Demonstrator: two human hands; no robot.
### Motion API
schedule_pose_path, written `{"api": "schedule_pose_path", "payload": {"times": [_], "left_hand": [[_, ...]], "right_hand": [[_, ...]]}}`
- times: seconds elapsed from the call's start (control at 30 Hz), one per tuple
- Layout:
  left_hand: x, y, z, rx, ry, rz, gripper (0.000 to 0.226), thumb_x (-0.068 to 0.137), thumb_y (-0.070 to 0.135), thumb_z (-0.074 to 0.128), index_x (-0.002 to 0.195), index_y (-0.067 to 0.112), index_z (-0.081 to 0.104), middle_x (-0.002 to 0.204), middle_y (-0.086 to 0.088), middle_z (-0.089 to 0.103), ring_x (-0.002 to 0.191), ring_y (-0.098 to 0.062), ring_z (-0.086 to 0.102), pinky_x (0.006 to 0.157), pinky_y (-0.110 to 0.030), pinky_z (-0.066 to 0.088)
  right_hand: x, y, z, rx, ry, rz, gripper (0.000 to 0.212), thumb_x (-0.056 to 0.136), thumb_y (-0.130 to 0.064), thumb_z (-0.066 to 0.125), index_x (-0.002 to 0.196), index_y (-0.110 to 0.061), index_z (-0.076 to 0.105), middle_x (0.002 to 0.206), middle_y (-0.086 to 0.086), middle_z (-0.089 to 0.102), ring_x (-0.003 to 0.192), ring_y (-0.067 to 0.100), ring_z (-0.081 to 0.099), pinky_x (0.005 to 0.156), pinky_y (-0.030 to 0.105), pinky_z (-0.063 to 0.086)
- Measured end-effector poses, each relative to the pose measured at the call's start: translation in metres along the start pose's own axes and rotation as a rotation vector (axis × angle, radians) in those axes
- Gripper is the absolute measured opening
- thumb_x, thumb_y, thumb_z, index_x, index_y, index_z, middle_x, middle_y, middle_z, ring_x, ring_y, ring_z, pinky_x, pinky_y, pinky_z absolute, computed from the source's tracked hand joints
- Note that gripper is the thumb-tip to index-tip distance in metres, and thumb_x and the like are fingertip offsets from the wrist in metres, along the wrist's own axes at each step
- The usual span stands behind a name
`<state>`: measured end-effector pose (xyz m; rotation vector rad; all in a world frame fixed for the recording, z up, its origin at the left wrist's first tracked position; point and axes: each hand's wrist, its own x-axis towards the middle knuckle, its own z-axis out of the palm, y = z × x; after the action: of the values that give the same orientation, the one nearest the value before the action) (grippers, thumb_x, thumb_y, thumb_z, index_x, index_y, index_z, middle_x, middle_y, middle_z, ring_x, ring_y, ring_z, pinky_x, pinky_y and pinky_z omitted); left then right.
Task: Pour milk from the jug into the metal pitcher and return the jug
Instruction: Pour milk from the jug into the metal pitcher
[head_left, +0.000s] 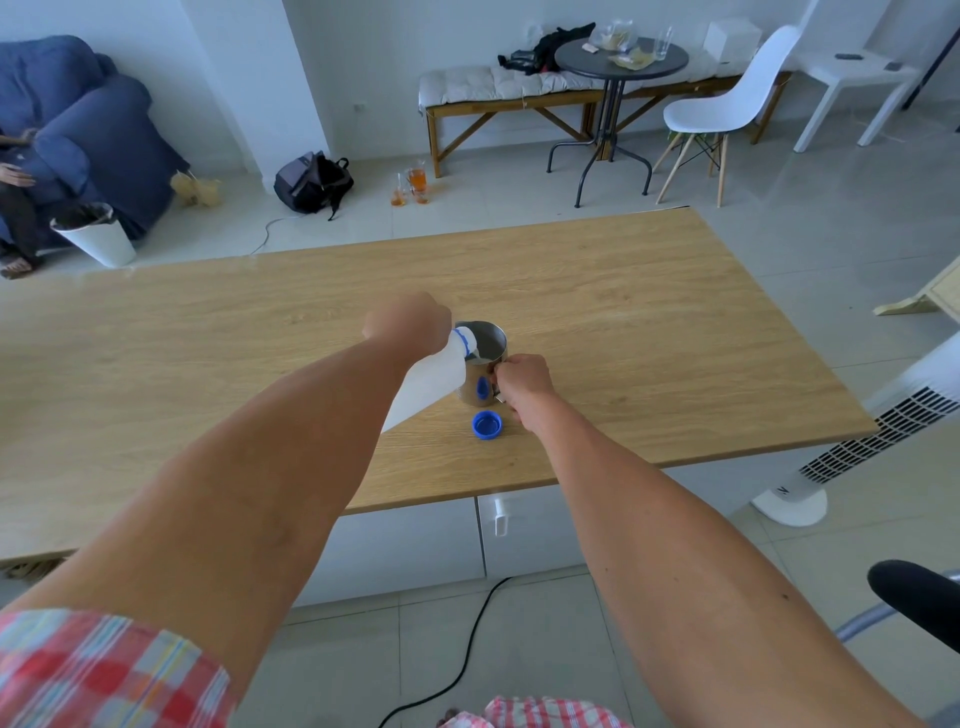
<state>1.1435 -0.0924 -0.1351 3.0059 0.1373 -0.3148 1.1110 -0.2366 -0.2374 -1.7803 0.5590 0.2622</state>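
The white plastic milk jug (434, 382) is tipped steeply, its blue-ringed mouth over the rim of the metal pitcher (485, 358). White milk shows inside the pitcher. My left hand (408, 322) grips the jug from above. My right hand (522, 384) is closed on the pitcher's handle at its right side. The pitcher stands upright on the wooden table (649, 322). The jug's blue cap (487, 425) lies on the table just in front of the pitcher, open side up.
A white tower fan (857, 441) stands off the table's right edge, and a black cable (467, 649) runs over the floor below. A black chair part (919, 597) is at the lower right. A backpack, bench, round table and chair stand beyond the far edge.
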Motion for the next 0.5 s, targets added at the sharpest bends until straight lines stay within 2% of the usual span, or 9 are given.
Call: {"api": "schedule_pose_path", "payload": {"times": [0.37,0.5], "left_hand": [[0.0003,0.0000,0.0002,0.001,0.005,-0.005,0.027,0.099,0.022,0.038,0.102,0.010,0.062,0.089,-0.010,0.059,0.087,-0.030,0.059,0.074,-0.038,0.042],[-0.0002,0.0011,-0.0005,0.000,0.004,-0.004,0.026,0.099,0.021,0.038,0.102,0.010,0.061,0.094,-0.011,0.061,0.087,-0.030,0.058,0.075,-0.038,0.043]], "right_hand": [[-0.0006,-0.0005,0.0003,0.005,0.001,0.004,0.021,0.091,0.001,0.042,0.089,-0.012,0.058,0.067,0.002,0.044,0.056,0.017,0.032,0.046,0.027,0.026],[-0.0006,-0.0003,-0.0002,0.011,0.000,0.005,0.019,0.092,0.001,0.042,0.088,-0.011,0.057,0.067,0.002,0.044,0.056,0.017,0.033,0.046,0.027,0.026]]}}
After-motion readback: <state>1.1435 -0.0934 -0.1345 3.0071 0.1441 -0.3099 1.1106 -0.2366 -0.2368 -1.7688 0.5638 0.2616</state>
